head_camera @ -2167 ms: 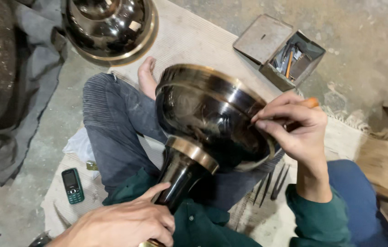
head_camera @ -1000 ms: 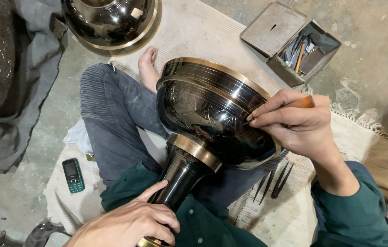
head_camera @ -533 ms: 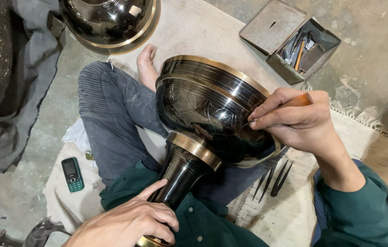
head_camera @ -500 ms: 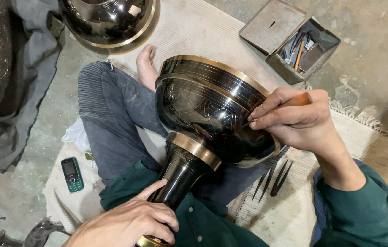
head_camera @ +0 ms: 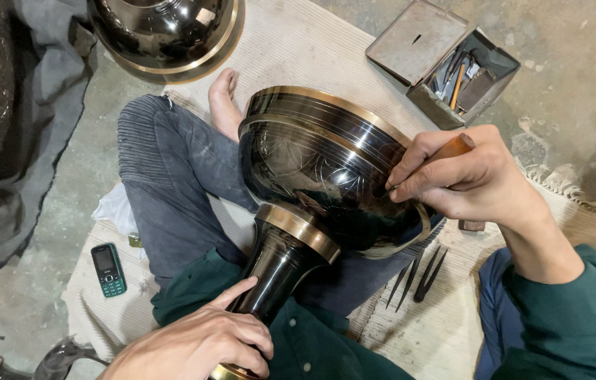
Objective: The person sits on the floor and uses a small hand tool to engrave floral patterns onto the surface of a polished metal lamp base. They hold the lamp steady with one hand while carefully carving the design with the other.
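A large black metal vase (head_camera: 319,169) with brass bands lies tilted across my lap, its wide bowl pointing away from me. My left hand (head_camera: 196,341) grips its narrow dark stem near the brass foot. My right hand (head_camera: 463,179) holds a wooden-handled engraving tool (head_camera: 452,149), the tip pressed against the bowl's dark surface, where fine scratched lines show. My legs in grey jeans are crossed under the vase, one bare foot (head_camera: 224,102) beside the bowl.
An open metal tool box (head_camera: 445,63) sits at the upper right. Several dark pointed tools (head_camera: 417,274) lie on the woven mat. A mobile phone (head_camera: 108,269) rests at the left. A second dark bowl (head_camera: 164,32) stands at the top; grey cloth (head_camera: 30,141) lies left.
My right hand has shifted slightly along the bowl with the tool tip still against it. My left hand keeps its grip on the stem; the view moved a little.
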